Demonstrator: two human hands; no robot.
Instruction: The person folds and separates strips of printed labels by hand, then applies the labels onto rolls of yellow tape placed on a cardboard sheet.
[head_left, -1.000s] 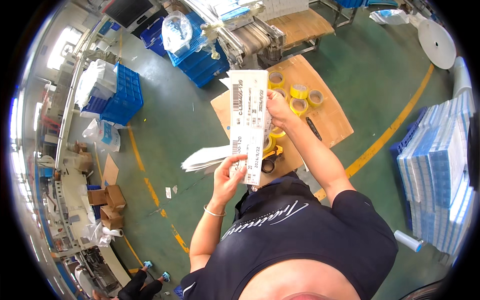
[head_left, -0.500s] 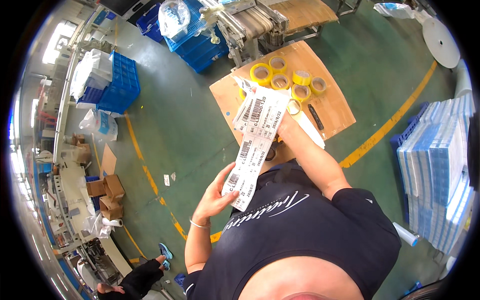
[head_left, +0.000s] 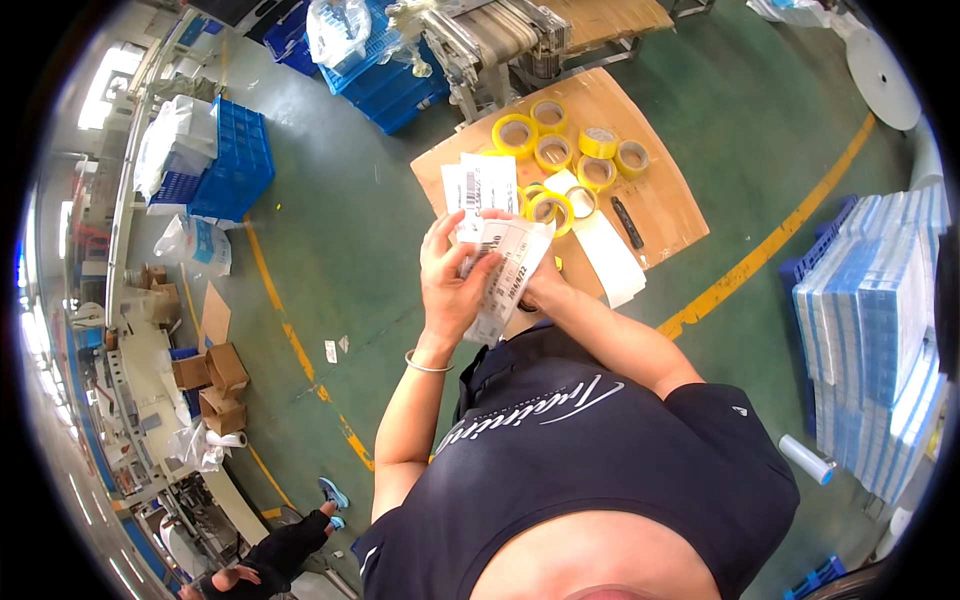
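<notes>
A strip of white printed barcode labels [head_left: 512, 262] is bunched between my two hands in front of my chest. My left hand [head_left: 452, 285] grips its left side, the thumb lying across the printed face. From the right, my right hand [head_left: 540, 285] holds the strip from behind, most of its fingers hidden by the paper. More of the label paper [head_left: 490, 182] stands up beyond my fingers. Just past the strip, yellow tape rolls [head_left: 553, 153] sit on a brown cardboard sheet [head_left: 670, 190]. A black cutter-like tool [head_left: 628, 222] lies right of them, near a blank white paper strip [head_left: 610, 262].
A conveyor [head_left: 500, 40] stands beyond the cardboard. Blue crates [head_left: 385, 85] are at the far left, another blue crate [head_left: 235, 160] nearer. Wrapped blue-and-white stacks [head_left: 870, 330] rise at right. Open cartons [head_left: 225, 370] and a person in black [head_left: 275, 555] are at left.
My left hand has moved up and forward to meet the right. The label strip, stretched out long before, is now folded up between both hands.
</notes>
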